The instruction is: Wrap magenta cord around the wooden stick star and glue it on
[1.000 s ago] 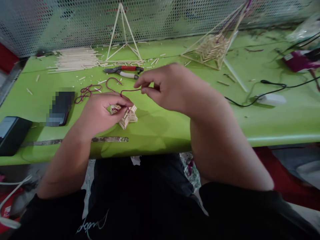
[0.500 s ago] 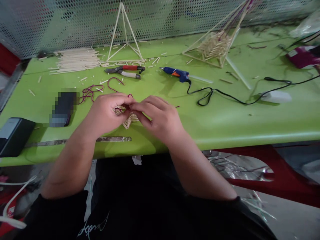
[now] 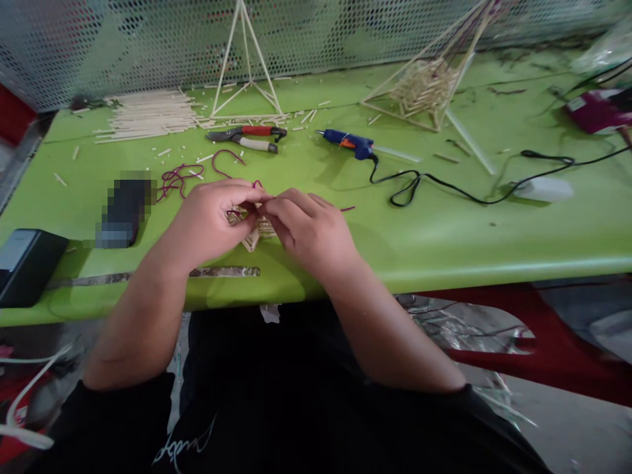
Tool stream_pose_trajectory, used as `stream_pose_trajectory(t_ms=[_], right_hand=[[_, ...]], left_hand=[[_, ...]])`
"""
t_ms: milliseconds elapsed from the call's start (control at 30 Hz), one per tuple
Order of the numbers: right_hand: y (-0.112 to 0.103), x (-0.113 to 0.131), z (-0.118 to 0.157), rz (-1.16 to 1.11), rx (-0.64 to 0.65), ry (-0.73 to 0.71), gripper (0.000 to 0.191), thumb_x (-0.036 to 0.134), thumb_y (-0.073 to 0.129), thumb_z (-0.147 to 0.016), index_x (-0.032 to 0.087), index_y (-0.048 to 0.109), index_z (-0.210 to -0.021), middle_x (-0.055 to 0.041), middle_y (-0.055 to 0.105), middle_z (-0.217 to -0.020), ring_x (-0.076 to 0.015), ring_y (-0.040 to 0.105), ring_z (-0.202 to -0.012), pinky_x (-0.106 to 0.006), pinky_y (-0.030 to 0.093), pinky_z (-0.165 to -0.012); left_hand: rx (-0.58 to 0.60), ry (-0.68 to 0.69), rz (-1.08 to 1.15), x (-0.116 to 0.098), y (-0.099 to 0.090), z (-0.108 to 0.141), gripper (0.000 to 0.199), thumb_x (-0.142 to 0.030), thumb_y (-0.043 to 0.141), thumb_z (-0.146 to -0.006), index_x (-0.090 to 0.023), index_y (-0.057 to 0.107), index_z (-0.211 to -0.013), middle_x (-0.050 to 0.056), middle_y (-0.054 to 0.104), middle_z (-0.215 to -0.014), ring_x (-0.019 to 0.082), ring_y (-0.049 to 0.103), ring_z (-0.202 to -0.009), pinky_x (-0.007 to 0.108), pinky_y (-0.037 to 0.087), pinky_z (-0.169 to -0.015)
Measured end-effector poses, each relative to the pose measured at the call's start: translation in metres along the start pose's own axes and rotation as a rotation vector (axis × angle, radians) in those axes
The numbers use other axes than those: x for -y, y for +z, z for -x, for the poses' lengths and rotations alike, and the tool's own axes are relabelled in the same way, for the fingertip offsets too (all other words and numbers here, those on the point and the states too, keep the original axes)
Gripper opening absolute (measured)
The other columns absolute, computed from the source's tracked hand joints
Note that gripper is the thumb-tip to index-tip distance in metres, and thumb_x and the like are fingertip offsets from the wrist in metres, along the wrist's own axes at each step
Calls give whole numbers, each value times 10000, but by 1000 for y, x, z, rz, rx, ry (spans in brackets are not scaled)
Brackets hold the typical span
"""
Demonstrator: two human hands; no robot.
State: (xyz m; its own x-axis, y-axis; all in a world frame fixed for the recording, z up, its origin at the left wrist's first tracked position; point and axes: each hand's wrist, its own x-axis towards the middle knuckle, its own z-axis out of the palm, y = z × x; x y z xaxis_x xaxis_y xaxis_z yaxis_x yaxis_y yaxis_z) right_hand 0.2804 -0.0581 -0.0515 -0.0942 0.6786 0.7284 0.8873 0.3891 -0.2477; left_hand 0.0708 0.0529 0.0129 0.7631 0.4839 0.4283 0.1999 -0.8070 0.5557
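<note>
My left hand and my right hand meet with pinched fingertips over a small structure of stacked wooden sticks, which sits near the table's front edge. The hands cover much of it. Purple string lies in a tangle beyond my left hand and runs in under its fingers. A small loop of the string stands up behind the fingertips, and a loose end pokes out right of my right hand. Both hands pinch the string, though the exact grip is hidden between the fingers.
On the green table lie pruning shears, a blue glue gun with a black cable, and a pile of sticks. Behind stand a stick pyramid frame and another holding a stick lattice. A phone rests left.
My right hand has shifted slightly, its fingers drawn closer together. More of the string's loose end shows at its right. The stick structure stays in place.
</note>
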Motion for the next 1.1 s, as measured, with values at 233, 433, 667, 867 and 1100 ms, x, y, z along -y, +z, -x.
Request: stream_pose_trajectory(t_ms=[233, 433, 667, 867, 1100], right_hand=[[-1, -4, 7, -73, 5, 73, 271, 230, 574, -1286, 253, 843, -1301, -80, 875, -1143, -236, 804, -959, -357, 606, -836], [1, -6, 9, -8, 35, 50, 307, 244, 597, -1282, 268, 866, -1428, -81, 882, -1165, -229, 790, -946, -358, 593, -827], [1, 0, 5, 89, 63, 21, 283, 280, 600, -1302, 263, 882, -1310, -73, 863, -1112, -222, 750, -898, -375, 564, -840], [4, -1, 4, 4, -32, 85, 224, 300, 632, -1291, 226, 836, -1233, -79, 862, -1097, -221, 763, -851, -360, 555, -763], [6, -4, 5, -180, -48, 206, 180, 305, 701, -1241, 222, 854, -1196, -77, 874, -1105, -214, 798, -875, -350, 583, -780]], left_hand=[[2, 0, 2, 2, 0, 0, 335, -174, 766, -1040, -320, 938, -1289, -24, 956, -1322, 199, 922, -1130, 384, 804, -1064], [3, -23, -5, 1, -1, 1, 390, -116, 772, -1007, -289, 946, -1310, 28, 943, -1411, 213, 937, -1196, 343, 774, -1141], [34, 7, 5, -1, -2, 0, 359, -126, 784, -1022, -295, 934, -1301, 15, 948, -1376, 220, 940, -1179, 358, 794, -1109], [-3, 17, -87, -2, -3, 1, 357, -131, 785, -1024, -276, 936, -1313, 15, 938, -1429, 227, 926, -1258, 363, 766, -1175], [-25, 35, -158, 0, -1, 2, 310, -165, 828, -1049, -275, 935, -1318, 12, 948, -1383, 239, 924, -1256, 375, 756, -1164]])
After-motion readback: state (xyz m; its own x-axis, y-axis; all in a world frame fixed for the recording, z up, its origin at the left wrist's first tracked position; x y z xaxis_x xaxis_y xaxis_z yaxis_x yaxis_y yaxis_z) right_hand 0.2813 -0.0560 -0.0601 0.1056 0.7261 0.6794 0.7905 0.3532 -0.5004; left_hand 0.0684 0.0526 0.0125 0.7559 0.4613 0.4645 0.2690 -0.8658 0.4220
